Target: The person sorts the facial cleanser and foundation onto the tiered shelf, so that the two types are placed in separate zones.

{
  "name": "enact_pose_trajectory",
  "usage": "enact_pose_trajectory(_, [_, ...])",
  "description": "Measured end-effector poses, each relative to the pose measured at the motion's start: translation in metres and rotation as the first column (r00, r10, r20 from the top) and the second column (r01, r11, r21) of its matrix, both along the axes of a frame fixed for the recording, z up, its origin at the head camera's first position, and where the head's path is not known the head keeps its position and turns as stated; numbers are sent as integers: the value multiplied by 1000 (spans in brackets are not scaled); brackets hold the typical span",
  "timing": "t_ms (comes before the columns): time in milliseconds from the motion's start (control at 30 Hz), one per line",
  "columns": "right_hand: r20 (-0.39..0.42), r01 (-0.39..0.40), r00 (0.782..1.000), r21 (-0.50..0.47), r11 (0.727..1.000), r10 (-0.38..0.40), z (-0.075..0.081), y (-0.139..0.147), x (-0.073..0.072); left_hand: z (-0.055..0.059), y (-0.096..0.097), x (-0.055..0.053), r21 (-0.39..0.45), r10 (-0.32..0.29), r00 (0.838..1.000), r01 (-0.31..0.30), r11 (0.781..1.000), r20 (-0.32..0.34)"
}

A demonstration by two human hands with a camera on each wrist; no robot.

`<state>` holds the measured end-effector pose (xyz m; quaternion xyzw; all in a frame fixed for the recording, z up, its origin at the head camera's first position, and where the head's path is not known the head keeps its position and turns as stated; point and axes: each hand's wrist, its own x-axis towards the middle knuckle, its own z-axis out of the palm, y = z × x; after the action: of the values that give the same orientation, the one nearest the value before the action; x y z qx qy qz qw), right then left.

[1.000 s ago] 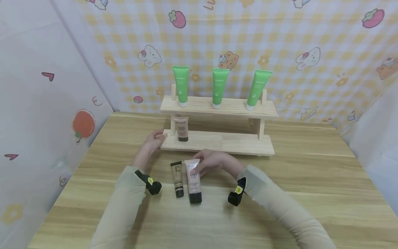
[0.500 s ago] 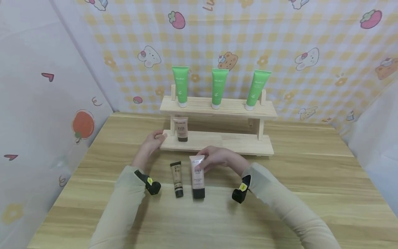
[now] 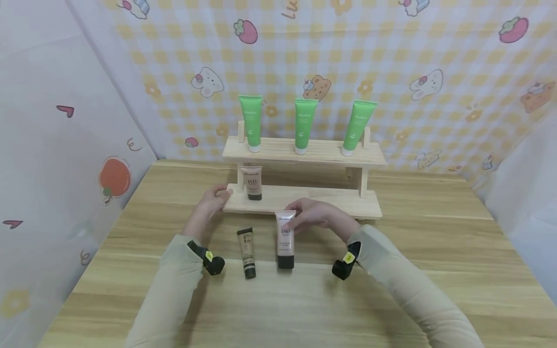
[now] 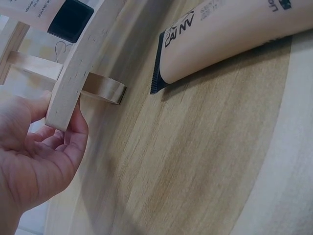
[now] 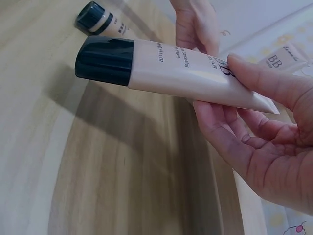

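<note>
My right hand [image 3: 311,214] pinches a pale pink BB cream tube [image 3: 285,241] with a black cap between thumb and fingers. In the right wrist view this tube [image 5: 171,68] hangs above the table, its shadow below. My left hand [image 3: 212,203] grips the left end of the wooden shelf's lower board [image 3: 300,197]; in the left wrist view thumb and fingers close on the board end [image 4: 66,100]. A smaller BB tube [image 3: 254,183] stands cap down at the left of that board. A slim beige tube [image 3: 247,253] with black ends lies on the table between my arms.
Three green tubes, left [image 3: 251,123], middle [image 3: 304,125] and right [image 3: 358,128], stand on the upper board [image 3: 278,150]. The right one leans. A patterned cloth [image 3: 383,53] hangs behind the shelf. The wooden table [image 3: 435,241] extends to both sides.
My right hand has raised the BB cream tube and carried it rightward and toward the shelf, away from the slim beige tube. My left hand keeps its grip on the board.
</note>
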<state>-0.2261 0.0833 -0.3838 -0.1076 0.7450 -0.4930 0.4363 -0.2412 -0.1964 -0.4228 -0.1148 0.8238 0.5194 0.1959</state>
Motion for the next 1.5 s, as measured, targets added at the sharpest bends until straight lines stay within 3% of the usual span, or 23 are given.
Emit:
enact_pose_trajectory(567, [-67,19,998,2,1000,-19,20,16,-12,0,3,-3,1,24,1000,-24,1000,15])
enact_pose_trajectory(1033, [-220,39,975,-19,999,-42,46,33,-31,-2,2,-2,10,16,1000,-16,1000,-7])
enact_pose_trajectory(1333, [-275,84,958,-2,996,-81,58,40,-37,-1,2,-2,12,18,1000,-18,1000,-4])
enact_pose_trajectory(1500, [-282,155,949,25,988,-142,65,39,-39,0,3,-1,1,23,1000,-23,1000,-6])
